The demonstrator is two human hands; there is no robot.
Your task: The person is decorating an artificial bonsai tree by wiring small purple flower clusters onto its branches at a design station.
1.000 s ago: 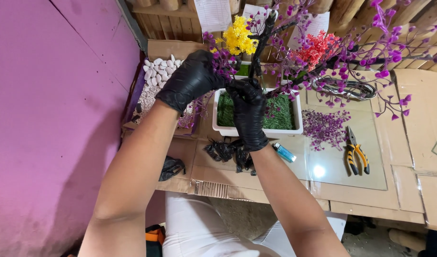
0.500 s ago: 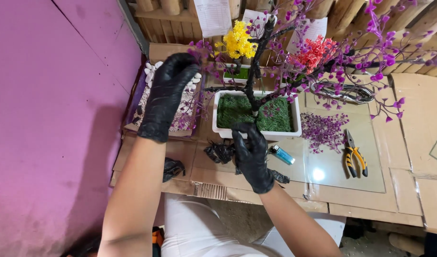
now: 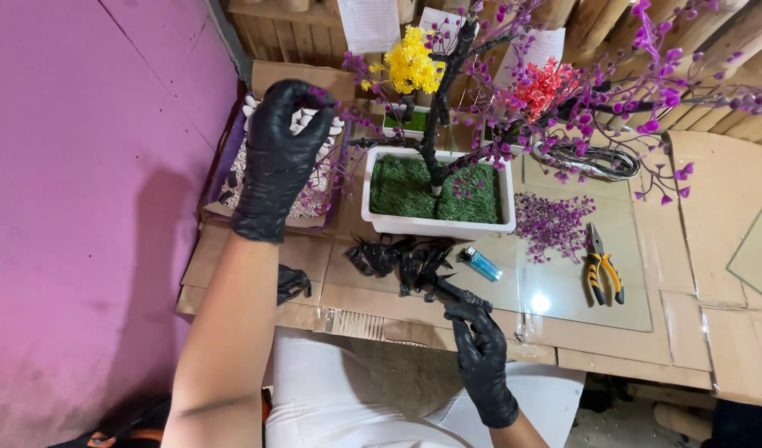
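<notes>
A small artificial tree with a black trunk [image 3: 437,124] and purple blossoms stands in a white rectangular pot [image 3: 437,226] filled with green moss. My left hand [image 3: 281,158], in a black glove, is raised left of the pot, its fingers pinched on the tip of a purple-flowered branch [image 3: 348,112]. My right hand [image 3: 481,353], also gloved, is low at the table's near edge. Its fingertips close on a black twig piece [image 3: 444,290] at the edge of a pile of black twig pieces [image 3: 402,259].
Right of the pile lie a blue lighter [image 3: 481,264], loose purple blossoms [image 3: 554,224] and orange-handled pliers [image 3: 603,270] on a glass sheet [image 3: 564,290]. A tray of white pebbles [image 3: 308,189] sits below my left hand. Yellow [image 3: 410,62] and red [image 3: 545,87] flower trees and a wire coil [image 3: 593,162] stand behind.
My right hand has left the trunk and dropped to the black twig pile near the table edge. My left hand has shifted left and up, out to a branch tip.
</notes>
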